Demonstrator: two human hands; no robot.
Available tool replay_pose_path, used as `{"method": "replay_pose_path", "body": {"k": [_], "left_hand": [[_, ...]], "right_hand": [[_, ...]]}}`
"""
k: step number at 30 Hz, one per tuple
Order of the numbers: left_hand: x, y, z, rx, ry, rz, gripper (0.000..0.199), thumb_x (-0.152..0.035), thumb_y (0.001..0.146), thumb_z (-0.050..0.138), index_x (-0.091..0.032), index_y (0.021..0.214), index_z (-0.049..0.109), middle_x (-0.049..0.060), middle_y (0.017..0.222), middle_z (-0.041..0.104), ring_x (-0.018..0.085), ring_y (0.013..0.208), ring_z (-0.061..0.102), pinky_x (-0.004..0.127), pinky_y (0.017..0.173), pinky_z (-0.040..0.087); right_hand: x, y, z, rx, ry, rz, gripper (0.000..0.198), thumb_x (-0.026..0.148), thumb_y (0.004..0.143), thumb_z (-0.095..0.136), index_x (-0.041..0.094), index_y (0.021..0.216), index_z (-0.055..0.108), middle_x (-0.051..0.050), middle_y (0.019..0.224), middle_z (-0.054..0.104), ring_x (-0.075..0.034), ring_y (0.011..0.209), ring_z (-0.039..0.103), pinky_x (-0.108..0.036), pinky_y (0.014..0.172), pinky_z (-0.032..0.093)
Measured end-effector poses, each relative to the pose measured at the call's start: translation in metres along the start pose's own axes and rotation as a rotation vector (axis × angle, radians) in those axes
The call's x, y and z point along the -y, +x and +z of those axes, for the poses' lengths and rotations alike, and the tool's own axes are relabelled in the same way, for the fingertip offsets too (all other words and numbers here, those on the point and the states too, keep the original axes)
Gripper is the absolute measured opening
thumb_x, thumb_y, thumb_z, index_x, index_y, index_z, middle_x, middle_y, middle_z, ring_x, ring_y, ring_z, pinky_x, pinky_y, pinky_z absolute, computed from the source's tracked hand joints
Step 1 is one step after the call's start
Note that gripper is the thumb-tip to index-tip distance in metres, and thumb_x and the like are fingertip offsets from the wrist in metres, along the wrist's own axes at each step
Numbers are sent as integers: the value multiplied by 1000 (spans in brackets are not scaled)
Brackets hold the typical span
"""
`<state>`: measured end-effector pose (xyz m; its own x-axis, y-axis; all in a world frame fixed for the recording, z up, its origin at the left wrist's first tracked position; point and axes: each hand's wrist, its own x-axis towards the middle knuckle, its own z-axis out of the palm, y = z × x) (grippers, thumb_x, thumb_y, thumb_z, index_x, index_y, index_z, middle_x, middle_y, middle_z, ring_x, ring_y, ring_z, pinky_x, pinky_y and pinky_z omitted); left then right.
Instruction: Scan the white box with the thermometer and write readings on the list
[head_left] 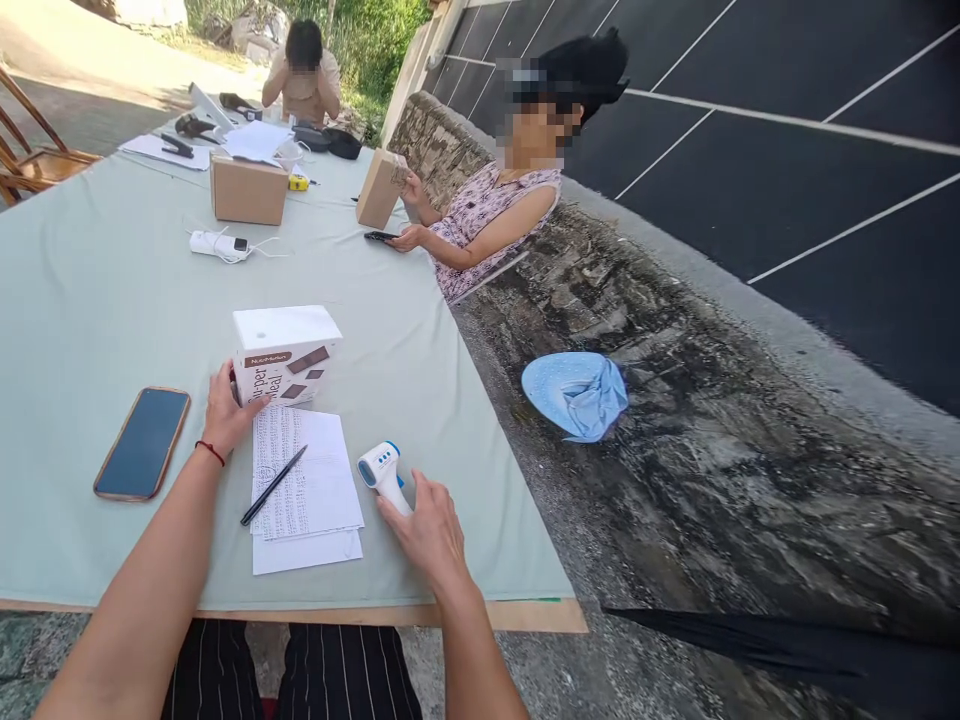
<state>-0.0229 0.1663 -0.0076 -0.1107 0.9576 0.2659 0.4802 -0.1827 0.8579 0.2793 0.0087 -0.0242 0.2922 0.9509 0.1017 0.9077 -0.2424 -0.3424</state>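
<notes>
White thermometer [387, 478]: on or just above the near right of the tablecloth [420, 390], head toward the far left, handle toward the near right.
Step in hand: it seems one hand is at the thermometer while the other steadies a box.
Next move: lifting the thermometer would call for the fingers to wrap its handle.
Right hand [429, 522]: at the handle's near end, fingers loosely spread; I cannot tell whether it grips.
Papers [326, 490]: left of the thermometer, between the hands, a pen [276, 484] lying across them.
White box [289, 350]: far left of the thermometer, at the papers' far edge.
Left hand [227, 410]: holding the box's lower left corner, thumb in front, thermometer well to its right.
Phone [142, 445]: left of the left hand, apart.
</notes>
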Motion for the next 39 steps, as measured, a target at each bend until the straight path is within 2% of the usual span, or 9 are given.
{"method": "replay_pose_path", "body": {"k": [3, 6, 9, 13, 17, 19, 27, 33, 39], "left_hand": [[0, -2, 4, -54, -73, -45, 83, -50, 74, 72, -17, 142, 39, 16, 130, 50, 31, 126, 51, 51, 107, 44], [1, -3, 8, -93, -122, -103, 85, -54, 76, 69, -15, 144, 36, 17, 133, 49, 30, 127, 52, 49, 109, 43], [0, -3, 12, -87, -126, -108, 86, -57, 77, 66, -13, 144, 36, 18, 131, 51, 30, 127, 52, 49, 109, 42], [-7, -4, 13, -63, -88, -38, 77, -60, 83, 59, -16, 142, 40, 16, 127, 55, 29, 122, 55, 48, 105, 45], [-15, -6, 9, -6, 48, 4, 63, -62, 88, 50, -18, 133, 51, 13, 113, 62, 28, 111, 58, 48, 98, 49], [-19, -8, 6, 31, 59, 12, 63, -62, 89, 48, -16, 133, 51, 13, 116, 63, 29, 112, 58, 48, 98, 48], [-23, -16, 1, 83, 67, -41, 68, -65, 88, 48, -23, 141, 42, 12, 134, 61, 32, 123, 58, 51, 101, 46], [-13, -21, 1, 57, 104, -61, 71, -66, 86, 51, -22, 141, 43, 14, 135, 60, 34, 123, 57, 54, 102, 46], [-21, -17, -2, 81, 109, -9, 65, -65, 89, 49, -22, 138, 45, 12, 126, 63, 32, 116, 60, 49, 98, 49]], "right_hand": [[2, 2, 3, 116, 43, 17, 47, 44, 85, 58, 17, 123, 58, -13, 103, 63, -29, 98, 61, -36, 76, 46], [16, 7, 4, 125, 143, 40, 34, 37, 82, 57, 20, 111, 64, -8, 94, 63, -25, 87, 62, -32, 68, 44], [37, 23, 4, 54, 388, 54, 31, 37, 80, 57, 22, 106, 66, -6, 92, 64, -23, 83, 61, -33, 68, 46], [77, 52, 6, -123, 878, -8, 43, 43, 77, 62, 19, 112, 63, -8, 102, 67, -21, 91, 62, -34, 77, 51], [116, 66, 16, -188, 1183, -108, 25, 43, 84, 53, 20, 92, 60, -2, 80, 63, -17, 75, 59, -32, 69, 50], [125, 65, 26, -174, 1272, -159, 23, 42, 85, 51, 21, 84, 58, -1, 74, 62, -17, 69, 58, -32, 66, 50], [119, 48, 55, -76, 1269, -82, 19, 39, 83, 53, 21, 80, 58, 1, 65, 56, -15, 60, 52, -31, 60, 48], [118, 46, 54, 31, 1194, -123, 22, 42, 82, 54, 21, 85, 61, 1, 66, 52, -15, 59, 48, -29, 57, 45], [124, 45, 48, 88, 1262, -87, 24, 43, 81, 54, 21, 87, 59, 1, 67, 53, -15, 60, 48, -28, 56, 44]]}}
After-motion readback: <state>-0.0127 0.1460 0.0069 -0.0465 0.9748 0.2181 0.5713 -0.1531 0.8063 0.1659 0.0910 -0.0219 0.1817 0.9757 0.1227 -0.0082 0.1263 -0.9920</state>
